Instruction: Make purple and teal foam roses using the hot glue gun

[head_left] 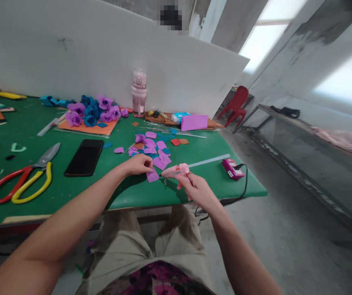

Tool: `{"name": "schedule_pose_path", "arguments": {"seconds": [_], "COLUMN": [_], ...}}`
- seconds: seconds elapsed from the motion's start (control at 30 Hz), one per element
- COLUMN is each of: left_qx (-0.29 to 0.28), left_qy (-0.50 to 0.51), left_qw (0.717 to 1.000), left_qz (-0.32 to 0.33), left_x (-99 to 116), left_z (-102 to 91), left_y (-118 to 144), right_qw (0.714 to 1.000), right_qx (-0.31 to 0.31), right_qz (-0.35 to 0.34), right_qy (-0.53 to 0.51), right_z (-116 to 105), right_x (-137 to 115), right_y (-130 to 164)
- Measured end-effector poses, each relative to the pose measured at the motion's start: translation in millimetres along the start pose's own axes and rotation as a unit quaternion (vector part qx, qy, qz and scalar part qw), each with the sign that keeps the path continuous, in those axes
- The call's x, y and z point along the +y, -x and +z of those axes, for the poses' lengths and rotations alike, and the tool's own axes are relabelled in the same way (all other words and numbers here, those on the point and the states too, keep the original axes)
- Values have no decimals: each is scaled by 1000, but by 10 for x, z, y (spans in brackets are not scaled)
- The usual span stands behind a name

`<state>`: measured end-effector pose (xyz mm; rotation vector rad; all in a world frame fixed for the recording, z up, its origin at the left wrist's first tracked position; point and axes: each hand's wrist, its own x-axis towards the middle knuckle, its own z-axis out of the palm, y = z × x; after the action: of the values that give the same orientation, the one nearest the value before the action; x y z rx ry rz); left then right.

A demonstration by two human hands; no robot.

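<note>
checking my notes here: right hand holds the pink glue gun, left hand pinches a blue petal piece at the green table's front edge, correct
Not quite. In the head view the left hand pinches a purple petal piece, not a blue one. The rest holds: the right hand holds the pink glue gun at the green table's front edge.

Right hand (pixel 198 189) grips pink glue gun (pixel 176 171), nozzle at purple petal piece (pixel 152 175) pinned by left hand (pixel 139 164) on green table (pixel 71 192). Black phone (pixel 84 157), scissors (pixel 22 176) lie left; paper flowers (pixel 92 112) behind.
</note>
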<state>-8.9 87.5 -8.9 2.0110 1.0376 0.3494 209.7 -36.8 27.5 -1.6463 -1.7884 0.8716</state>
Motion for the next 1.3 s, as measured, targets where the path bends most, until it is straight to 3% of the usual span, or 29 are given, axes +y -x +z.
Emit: {"name": "schedule_pose_path", "arguments": {"seconds": [0.1,0.2,0.33,0.57,0.83,0.97,1.1,1.23,1.3], "left_qx": [-12,-43,-65,-88,-80,-50,-17,11,30], "left_qy": [38,107,204,321,426,476,501,484,464], "left_qw": [999,993,976,942,901,878,864,874,885], "left_qz": [-10,-21,-47,-43,6,27,39,35,32], "left_x": [9,21,65,83,11,-23,-33,-6,10], "left_z": [-8,-35,-88,-152,-227,-226,-233,-279,-306], "left_y": [7,27,79,134,154,148,139,156,169], "right_qw": [989,955,916,882,882,903,960,965,937], "right_qx": [-25,-50,-73,-58,-15,51,156,206,260], "right_qz": [58,97,120,159,158,150,151,160,148], "right_qy": [-132,-274,-377,-439,-443,-399,-176,41,181], "right_z": [-35,-70,-94,-69,-192,-287,-436,-581,-557], "right_x": [34,36,56,186,352,587,810,882,793], "right_y": [27,45,30,-80,-216,-387,-549,-621,-635]}}
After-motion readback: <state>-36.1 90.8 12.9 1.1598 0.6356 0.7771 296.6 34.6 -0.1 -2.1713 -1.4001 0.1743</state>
